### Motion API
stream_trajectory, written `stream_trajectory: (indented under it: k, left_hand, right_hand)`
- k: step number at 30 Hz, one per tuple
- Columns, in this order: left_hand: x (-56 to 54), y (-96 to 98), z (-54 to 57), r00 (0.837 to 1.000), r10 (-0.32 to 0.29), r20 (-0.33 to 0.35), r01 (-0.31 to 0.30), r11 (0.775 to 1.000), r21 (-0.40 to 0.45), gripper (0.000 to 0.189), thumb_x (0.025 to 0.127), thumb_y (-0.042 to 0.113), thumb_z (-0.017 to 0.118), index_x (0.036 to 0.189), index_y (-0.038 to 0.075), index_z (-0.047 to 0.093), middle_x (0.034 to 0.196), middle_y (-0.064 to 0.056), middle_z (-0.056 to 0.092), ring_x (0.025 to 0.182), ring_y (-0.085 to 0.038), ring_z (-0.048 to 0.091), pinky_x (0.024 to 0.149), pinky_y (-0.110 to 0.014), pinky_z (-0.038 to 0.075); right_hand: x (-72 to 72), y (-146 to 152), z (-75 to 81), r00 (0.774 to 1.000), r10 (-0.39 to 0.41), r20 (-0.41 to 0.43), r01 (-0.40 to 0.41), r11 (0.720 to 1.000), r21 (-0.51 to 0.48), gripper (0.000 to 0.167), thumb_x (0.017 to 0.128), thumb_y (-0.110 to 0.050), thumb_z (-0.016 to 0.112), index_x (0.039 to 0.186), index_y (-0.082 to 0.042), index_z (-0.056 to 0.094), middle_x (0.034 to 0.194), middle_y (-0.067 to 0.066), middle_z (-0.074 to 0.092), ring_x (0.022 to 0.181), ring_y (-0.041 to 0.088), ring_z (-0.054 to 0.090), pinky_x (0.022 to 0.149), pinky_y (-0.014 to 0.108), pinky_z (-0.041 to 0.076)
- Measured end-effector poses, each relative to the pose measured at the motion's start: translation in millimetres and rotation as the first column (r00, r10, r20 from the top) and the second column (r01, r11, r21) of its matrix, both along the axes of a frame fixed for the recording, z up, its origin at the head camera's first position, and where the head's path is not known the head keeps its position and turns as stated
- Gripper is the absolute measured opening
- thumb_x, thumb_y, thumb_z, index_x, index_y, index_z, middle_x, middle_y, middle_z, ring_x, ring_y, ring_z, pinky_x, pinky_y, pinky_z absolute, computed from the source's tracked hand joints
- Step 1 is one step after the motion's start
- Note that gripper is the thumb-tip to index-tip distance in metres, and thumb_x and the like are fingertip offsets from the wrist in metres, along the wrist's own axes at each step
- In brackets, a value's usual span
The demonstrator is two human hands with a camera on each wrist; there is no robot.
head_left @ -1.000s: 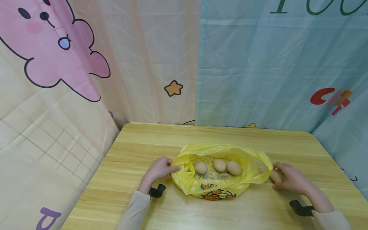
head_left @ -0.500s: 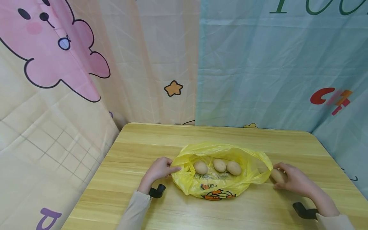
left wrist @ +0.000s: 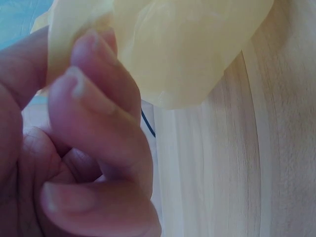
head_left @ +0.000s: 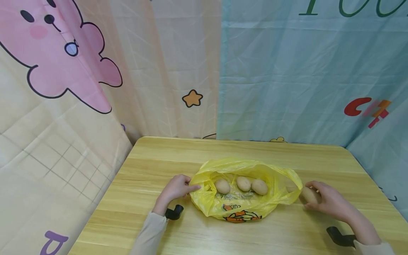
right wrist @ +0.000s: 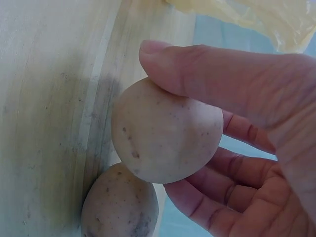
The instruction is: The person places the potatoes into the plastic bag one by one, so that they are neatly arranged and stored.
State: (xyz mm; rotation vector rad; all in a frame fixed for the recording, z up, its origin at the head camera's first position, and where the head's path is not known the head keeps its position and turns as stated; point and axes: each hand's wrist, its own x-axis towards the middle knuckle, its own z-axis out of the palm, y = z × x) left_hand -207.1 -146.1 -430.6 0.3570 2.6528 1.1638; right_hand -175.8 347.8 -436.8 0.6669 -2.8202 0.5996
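Note:
A yellow plastic bag [head_left: 245, 212] lies with its mouth spread wide on the table, and three potatoes show inside it, among them the left potato [head_left: 222, 186] and the right potato [head_left: 259, 186]. My left hand [head_left: 176, 186] pinches the bag's left edge between thumb and finger; the left wrist view shows the thin plastic [left wrist: 168, 54] at its fingertips. Beside the bag's right handle, my right hand [head_left: 325, 198] grips a potato [right wrist: 165, 131] between thumb and fingers. Below that one, in the right wrist view, is another potato [right wrist: 121, 202].
The wooden table [head_left: 153, 152] reaches back to printed curtains [head_left: 271, 88] behind and at both sides. A black wrist mount [head_left: 174, 212] sits on the left wrist and a similar black mount [head_left: 341, 237] on the right.
My right hand, with the potato in its fingers, has shifted slightly to the right, away from the bag. The left hand and the bag have stayed in place.

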Motion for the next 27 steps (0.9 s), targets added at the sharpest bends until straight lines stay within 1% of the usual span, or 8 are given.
stream_trajectory:
  k: [7,12,16,21,27]
  left_hand:
    - [-0.5,-0.3,-0.6,1.0,-0.001,-0.006,0.001,1.0,0.008,0.03,0.087,0.036,0.07,0.071,0.011,0.063,0.055,-0.003,0.055,0.045,-0.009,0.045,0.044,-0.025,0.033]
    - [-0.9,-0.4,-1.2,1.0,0.0,-0.009,0.0,1.0,0.0,0.03,0.087,0.036,0.07,0.07,0.012,0.062,0.055,-0.004,0.056,0.045,-0.009,0.045,0.045,-0.025,0.032]
    - [-0.9,-0.5,-1.7,1.0,0.0,-0.009,0.0,1.0,0.001,0.03,0.087,0.036,0.07,0.07,0.012,0.063,0.056,-0.005,0.056,0.045,-0.01,0.045,0.045,-0.025,0.033]
    - [-1.1,-0.4,-2.4,1.0,-0.003,-0.011,0.003,1.0,0.007,0.03,0.086,0.036,0.07,0.071,0.011,0.063,0.056,-0.006,0.056,0.045,-0.01,0.045,0.045,-0.025,0.033]
    - [-0.7,-0.3,-2.0,1.0,-0.008,-0.015,0.008,1.0,0.009,0.03,0.087,0.036,0.07,0.071,0.011,0.063,0.055,-0.005,0.056,0.045,-0.01,0.045,0.045,-0.025,0.033]
  right_hand:
    - [4.8,1,0.8,0.999,0.0,-0.041,-0.001,1.0,-0.018,0.061,0.056,-0.021,0.092,0.103,0.001,0.06,0.089,0.002,0.061,0.07,0.003,0.048,0.055,0.028,0.042]
    - [7.7,1,1.2,0.998,-0.023,-0.059,0.021,0.999,-0.026,0.062,0.056,-0.021,0.092,0.104,0.001,0.06,0.087,0.001,0.06,0.068,0.003,0.046,0.054,0.027,0.04]
    - [10.1,1,2.4,0.998,-0.04,-0.045,0.039,0.999,-0.027,0.063,0.057,-0.023,0.091,0.105,0.002,0.06,0.087,0.001,0.06,0.068,0.003,0.045,0.053,0.027,0.039]
    - [12.3,1,3.4,0.998,-0.052,-0.028,0.052,0.998,-0.024,0.064,0.059,-0.024,0.091,0.108,0.003,0.059,0.091,0.004,0.061,0.069,0.004,0.046,0.054,0.027,0.039]
    - [13.3,2,3.5,0.995,-0.037,-0.09,0.035,0.999,-0.028,0.061,0.058,-0.02,0.091,0.106,0.001,0.059,0.091,0.004,0.061,0.069,0.004,0.046,0.053,0.027,0.039]
